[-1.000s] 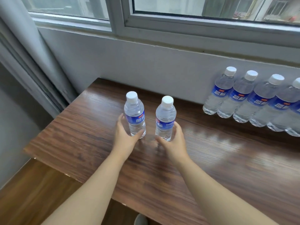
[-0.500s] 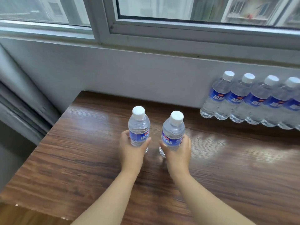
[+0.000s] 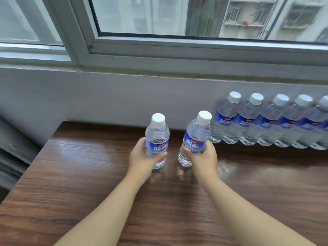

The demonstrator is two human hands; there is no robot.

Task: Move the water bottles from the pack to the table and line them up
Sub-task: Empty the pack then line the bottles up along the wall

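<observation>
Two clear water bottles with white caps and blue labels are in my hands over the brown wooden table (image 3: 76, 178). My left hand (image 3: 142, 158) grips the left bottle (image 3: 157, 135) round its lower half. My right hand (image 3: 202, 157) grips the right bottle (image 3: 196, 135), which tilts to the right. Both bottle bases are close to the tabletop; whether they touch it is unclear. A row of several matching bottles (image 3: 266, 121) stands along the wall at the back right, and the right bottle's cap is near the row's left end.
A grey wall (image 3: 106, 98) and a window sill run behind the table. The table's left edge drops off beside a curtain (image 3: 10, 148). The pack is not in view.
Both hands have carried their bottles to the right, toward the row at the wall. The right bottle now leans right. The view has shifted up and right.
</observation>
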